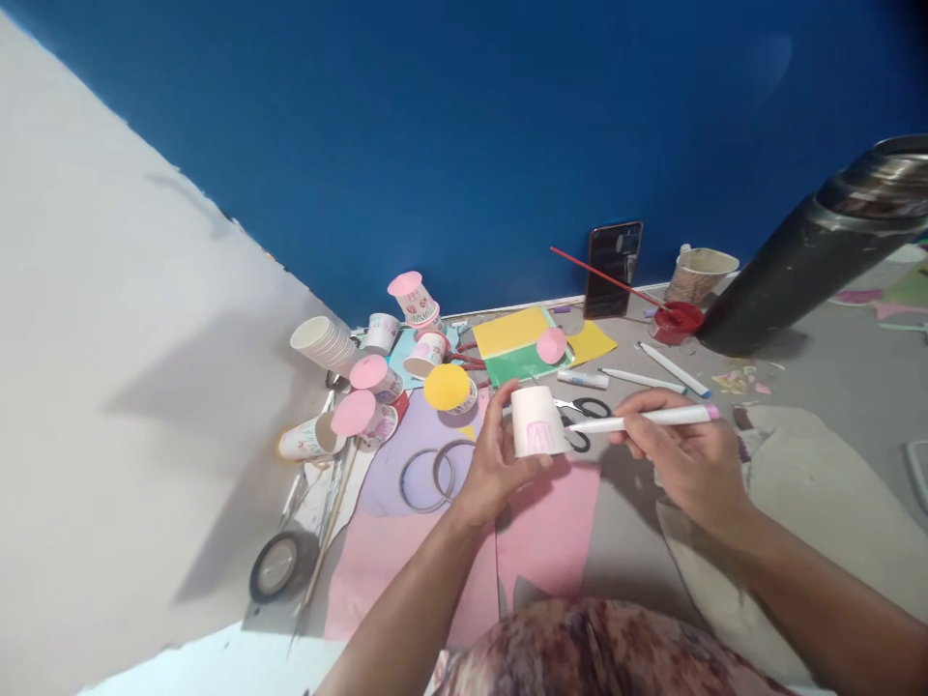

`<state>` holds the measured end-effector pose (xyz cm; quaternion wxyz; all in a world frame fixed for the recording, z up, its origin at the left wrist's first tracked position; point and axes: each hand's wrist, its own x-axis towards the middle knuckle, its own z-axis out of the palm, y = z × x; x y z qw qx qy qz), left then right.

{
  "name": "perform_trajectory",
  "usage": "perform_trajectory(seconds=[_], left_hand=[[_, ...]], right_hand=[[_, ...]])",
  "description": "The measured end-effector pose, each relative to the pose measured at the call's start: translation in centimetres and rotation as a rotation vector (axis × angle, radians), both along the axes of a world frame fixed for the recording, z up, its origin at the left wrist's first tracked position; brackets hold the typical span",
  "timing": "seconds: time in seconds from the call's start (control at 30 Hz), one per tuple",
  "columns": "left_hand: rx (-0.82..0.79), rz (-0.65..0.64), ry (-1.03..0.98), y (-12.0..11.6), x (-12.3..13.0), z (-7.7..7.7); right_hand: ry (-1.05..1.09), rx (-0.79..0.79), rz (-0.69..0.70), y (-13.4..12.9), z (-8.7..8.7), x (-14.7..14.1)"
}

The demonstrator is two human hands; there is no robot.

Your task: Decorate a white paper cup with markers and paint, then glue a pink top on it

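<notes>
"Where was the cup [535, 418]?"

"Raised over the bench [627, 551], above the pink paper [551, 517], in the left hand [494, 462]. Its fingers were curved round the cup, parted by just the cup's width."

"And the right hand [685, 459]?"

"Its fingers were pinched shut round a marker [671, 417], the tip aimed at the cup. I couldn't tell whether it touched."

"Any marks there?"

"Pink lines on the cup's side. The scissors [578, 405] lay just behind, partly hidden."
</notes>
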<state>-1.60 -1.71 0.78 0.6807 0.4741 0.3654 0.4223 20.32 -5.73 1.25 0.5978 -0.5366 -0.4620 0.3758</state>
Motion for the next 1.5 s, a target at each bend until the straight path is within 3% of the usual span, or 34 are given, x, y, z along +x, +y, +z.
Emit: perform_trajectory(seconds=[0.2,0.37,0.53,0.77,0.97,1.23,1.5], left_hand=[[-0.013,-0.027,-0.014,0.2,0.4,-0.6],[0.070,0.049,0.115,0.1,0.6,-0.3],[0.039,0.034,0.098,0.1,0.5,0.2],[0.055,0.198,0.067,0.7,0.4,-0.4],[0.071,0.243,0.091,0.8,0.6,-0.5],[0.067,0.271,0.117,1.0,0.2,-0.9],[0.119,0.197,0.033,1.3,-0.4,-1.7]], right_hand=[[-0.029,-0.002,-0.001,-0.1,-0.1,0.1],[-0.010,0.007,-0.038,0.1,-0.4,0.0],[-0.310,0.116,-0.080,0.3,-0.2,-0.2],[-0.700,0.300,0.121,1.5,-2.8,0.3],[-0.936,0.156,0.291,1.3,-4.3,-0.1],[-1.034,0.012,0.352,1.5,-4.3,-0.3],[-1.062,-0.137,0.429,1.6,-3.8,-0.3]])
